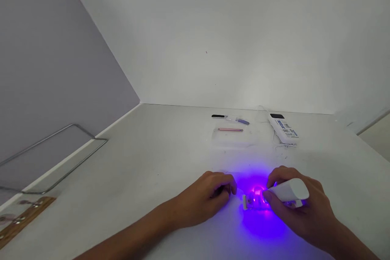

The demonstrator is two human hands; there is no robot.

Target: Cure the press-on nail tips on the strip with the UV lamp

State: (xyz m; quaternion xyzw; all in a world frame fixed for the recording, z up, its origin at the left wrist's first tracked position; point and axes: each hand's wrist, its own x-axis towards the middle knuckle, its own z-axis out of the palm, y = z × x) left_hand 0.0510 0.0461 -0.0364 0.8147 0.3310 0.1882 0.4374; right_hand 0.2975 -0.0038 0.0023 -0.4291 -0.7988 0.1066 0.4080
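Note:
My right hand [300, 207] is wrapped round a white handheld UV lamp [289, 190], tilted down to the left. Its violet light falls on a small clear object with a white end piece [245, 202] under and beside the lamp's tip; the glare hides most of its shape. Just left of that object, my left hand [209, 195] rests on the white table with its fingers curled in. Whether anything is pinched between those fingertips cannot be seen.
Behind my hands a pink pen [230, 129] lies on a clear sheet, with a black nail file [219, 116] and a purple-tipped tool [243, 121] beyond. A white labelled device [283, 129] with cables sits right. At left are a wire frame [76, 168] and a wooden strip [26, 219].

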